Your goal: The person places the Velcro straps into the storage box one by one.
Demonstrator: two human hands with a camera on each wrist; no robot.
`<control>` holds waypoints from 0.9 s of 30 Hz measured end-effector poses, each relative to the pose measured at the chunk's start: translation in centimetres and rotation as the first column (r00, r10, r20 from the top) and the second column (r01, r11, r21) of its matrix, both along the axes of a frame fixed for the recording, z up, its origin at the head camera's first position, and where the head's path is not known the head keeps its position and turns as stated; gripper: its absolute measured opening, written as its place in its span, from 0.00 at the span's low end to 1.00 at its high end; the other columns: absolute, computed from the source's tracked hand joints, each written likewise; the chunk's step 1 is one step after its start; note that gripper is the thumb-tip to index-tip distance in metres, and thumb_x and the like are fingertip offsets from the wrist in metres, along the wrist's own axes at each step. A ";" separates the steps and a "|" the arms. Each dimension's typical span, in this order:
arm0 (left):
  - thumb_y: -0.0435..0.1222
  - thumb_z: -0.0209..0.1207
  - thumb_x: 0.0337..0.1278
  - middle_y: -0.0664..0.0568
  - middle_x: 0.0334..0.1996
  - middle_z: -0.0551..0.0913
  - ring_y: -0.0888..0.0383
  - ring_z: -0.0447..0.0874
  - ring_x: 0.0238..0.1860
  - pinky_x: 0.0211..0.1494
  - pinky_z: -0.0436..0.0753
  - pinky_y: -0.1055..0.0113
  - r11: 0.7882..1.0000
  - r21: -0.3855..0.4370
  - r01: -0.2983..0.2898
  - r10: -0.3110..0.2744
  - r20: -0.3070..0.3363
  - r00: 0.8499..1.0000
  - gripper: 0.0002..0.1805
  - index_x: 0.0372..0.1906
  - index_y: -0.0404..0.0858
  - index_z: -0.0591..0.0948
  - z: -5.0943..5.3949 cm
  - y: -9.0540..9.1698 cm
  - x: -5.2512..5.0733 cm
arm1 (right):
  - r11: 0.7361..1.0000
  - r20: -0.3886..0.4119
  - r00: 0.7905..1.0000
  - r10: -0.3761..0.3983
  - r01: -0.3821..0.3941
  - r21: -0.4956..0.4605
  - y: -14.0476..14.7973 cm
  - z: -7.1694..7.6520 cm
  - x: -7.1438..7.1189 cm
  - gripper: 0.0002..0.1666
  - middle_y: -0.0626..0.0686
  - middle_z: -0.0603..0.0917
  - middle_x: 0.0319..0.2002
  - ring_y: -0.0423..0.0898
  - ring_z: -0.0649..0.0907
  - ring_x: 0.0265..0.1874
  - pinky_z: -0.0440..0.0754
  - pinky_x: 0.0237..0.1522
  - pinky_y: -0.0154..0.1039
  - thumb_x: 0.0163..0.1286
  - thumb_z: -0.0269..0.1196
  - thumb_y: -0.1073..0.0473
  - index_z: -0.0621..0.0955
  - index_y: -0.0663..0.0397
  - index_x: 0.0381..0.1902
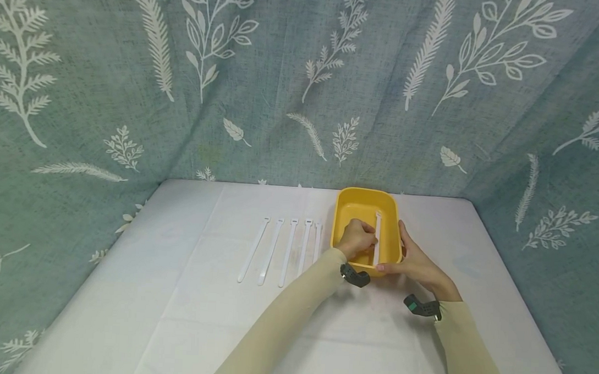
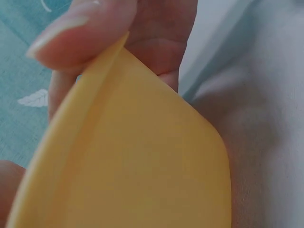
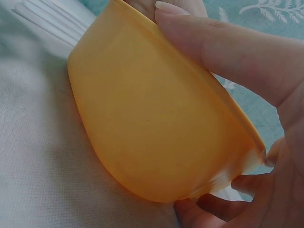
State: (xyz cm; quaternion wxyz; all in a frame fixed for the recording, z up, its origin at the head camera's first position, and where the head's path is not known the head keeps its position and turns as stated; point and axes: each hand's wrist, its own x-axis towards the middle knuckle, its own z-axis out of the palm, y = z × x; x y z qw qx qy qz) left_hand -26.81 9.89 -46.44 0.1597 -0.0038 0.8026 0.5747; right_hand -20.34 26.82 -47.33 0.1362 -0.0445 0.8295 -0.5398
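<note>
A yellow tray (image 1: 361, 197) stands on the table at right of centre. My left hand (image 1: 358, 238) reaches inside it, curled, its fingertips at a white strip (image 1: 377, 250) lying lengthwise along the tray's right side. My right hand (image 1: 418, 265) grips the near right corner, thumb on the rim and fingers around the outer wall. In the right wrist view, the right thumb (image 3: 237, 59) lies over the rim of the yellow tray (image 3: 142, 109). The left wrist view has the tray wall (image 2: 142, 142) large, hiding the strip.
Several white strips (image 1: 272, 252) with small heads lie in a row left of the tray, the nearest close to its left side and partly behind my left sleeve. White cloth (image 1: 201, 299) covers the table. Patterned green-blue fabric (image 1: 283, 98) hangs behind and at both sides.
</note>
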 end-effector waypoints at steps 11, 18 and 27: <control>0.26 0.68 0.59 0.44 0.38 0.88 0.59 0.85 0.25 0.32 0.89 0.70 0.997 -0.067 0.032 -0.031 0.014 0.999 0.13 0.49 0.30 0.86 -0.2 0.3 0.1 | 1.000 0.009 1.000 -0.002 0.002 0.026 0.0 -0.1 0.0 0.84 0.63 0.43 0.85 0.69 0.50 0.82 0.50 0.78 0.78 0.56 0.79 0.49 0.25 0.38 0.82; 0.26 0.67 0.61 0.43 0.38 0.88 0.56 0.89 0.27 0.33 0.91 0.69 0.999 -0.044 0.025 -0.024 0.027 0.999 0.12 0.49 0.29 0.86 0.1 0.2 0.1 | 1.000 -0.005 1.000 0.008 -0.008 0.017 0.0 0.0 0.0 0.83 0.63 0.41 0.85 0.69 0.50 0.81 0.50 0.78 0.77 0.57 0.79 0.51 0.24 0.38 0.82; 0.23 0.67 0.58 0.44 0.32 0.87 0.58 0.87 0.22 0.30 0.91 0.69 0.999 -0.019 0.046 -0.045 0.040 0.998 0.13 0.49 0.27 0.86 0.1 0.2 0.2 | 1.000 0.014 1.000 0.008 -0.008 0.011 0.0 0.0 0.0 0.83 0.63 0.41 0.85 0.69 0.50 0.82 0.51 0.78 0.77 0.57 0.78 0.51 0.24 0.35 0.81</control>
